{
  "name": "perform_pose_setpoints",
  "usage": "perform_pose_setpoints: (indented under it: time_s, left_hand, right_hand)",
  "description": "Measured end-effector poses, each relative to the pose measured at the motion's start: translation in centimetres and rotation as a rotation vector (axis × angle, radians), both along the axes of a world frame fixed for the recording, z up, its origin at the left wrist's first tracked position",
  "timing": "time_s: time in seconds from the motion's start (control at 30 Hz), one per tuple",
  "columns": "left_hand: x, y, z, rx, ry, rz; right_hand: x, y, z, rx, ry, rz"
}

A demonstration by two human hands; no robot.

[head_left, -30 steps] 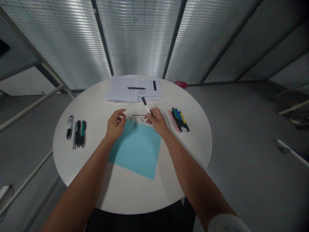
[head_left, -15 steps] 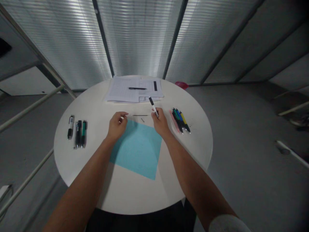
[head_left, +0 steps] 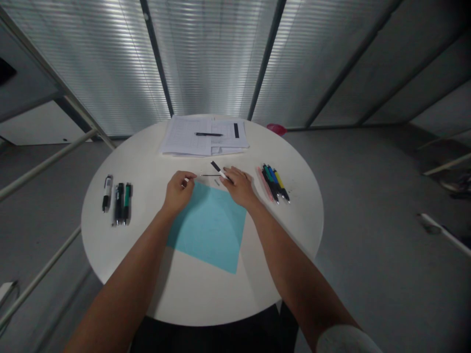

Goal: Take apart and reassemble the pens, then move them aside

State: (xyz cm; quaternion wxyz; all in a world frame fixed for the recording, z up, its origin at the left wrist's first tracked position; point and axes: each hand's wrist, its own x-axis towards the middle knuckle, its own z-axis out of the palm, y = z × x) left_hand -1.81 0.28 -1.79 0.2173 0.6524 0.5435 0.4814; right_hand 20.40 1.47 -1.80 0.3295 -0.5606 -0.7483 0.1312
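My left hand (head_left: 179, 191) is at the top left corner of a blue sheet (head_left: 209, 230), thumb and forefinger pinched together. What they hold, if anything, is too small to make out. Just right of those fingertips a thin dark pen refill (head_left: 209, 175) lies on the table, with a small grey spring-like piece (head_left: 217, 182) below it. Between thumb and fingers, my right hand (head_left: 238, 186) grips a black-and-white pen (head_left: 220, 169), tilted with its black end up and to the left. The other fingers of that hand stretch low over the table.
Several coloured pens (head_left: 273, 182) lie right of my right hand. More pens (head_left: 119, 203) are at the left of the round white table (head_left: 206, 304). Toward the back are printed papers (head_left: 187, 139) with a black pen (head_left: 209, 134) on top.
My right hand has turned and moved slightly left; its fingers have spread out over the table. The pen in it now leans left, over the refill's right end.
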Motion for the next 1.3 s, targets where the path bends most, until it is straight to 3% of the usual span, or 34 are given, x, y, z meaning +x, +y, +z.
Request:
perform_pose_setpoints:
  time_s: [0.17,0.37,1.0,1.13,1.3]
  left_hand:
    - [0.0,0.0,0.0,0.0,0.017,-0.011]
    - [0.0,0.0,0.1,0.002,0.044,-0.008]
    - [0.1,0.0,0.4,0.018,0.093,-0.003]
    - [0.0,0.0,0.3,0.018,0.076,-0.01]
    - [0.0,0.0,0.3,0.007,0.036,-0.05]
  right_hand:
    - [0.0,0.1,-0.2,-0.07,-0.05,0.054]
    - [0.1,0.1,0.0,-0.038,-0.069,0.061]
    - [0.0,-0.4,0.7,-0.09,-0.126,-0.101]
    - [0.2,-0.1,0.8,-0.097,0.01,-0.127]
    - [0.2,0.2,1.2,-0.1,0.404,-0.041]
